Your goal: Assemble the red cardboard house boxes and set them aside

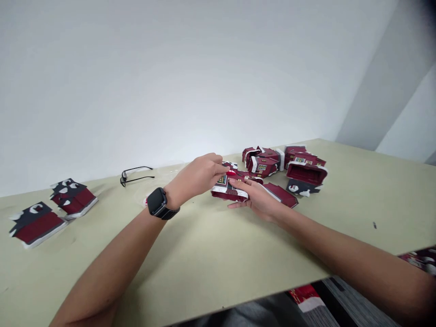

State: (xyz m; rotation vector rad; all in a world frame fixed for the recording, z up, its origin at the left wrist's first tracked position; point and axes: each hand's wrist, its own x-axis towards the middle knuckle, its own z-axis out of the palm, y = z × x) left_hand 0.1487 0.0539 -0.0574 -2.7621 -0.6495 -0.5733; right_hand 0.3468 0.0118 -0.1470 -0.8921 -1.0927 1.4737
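Near the middle of the table, my right hand (257, 197) grips a dark red model house (229, 193) with white edging and a yellow-framed window. Its thumb lies on top, and the open hollow end of the house faces me. My left hand (204, 172), with a black watch on the wrist, reaches over from the left. Its thumb and forefinger are pinched on a small bright red piece (231, 172) at the top of the house. Just right of my right hand lies a flat dark red piece (281, 194).
Several red houses (265, 163) and an open-ended one (306, 175) stand at the back right. Two dark-roofed pieces (40, 223) (76, 200) lie at the left. Black glasses (124, 177) and clear plastic (145, 193) sit left of centre. A small dark bit (374, 225) is at the right.
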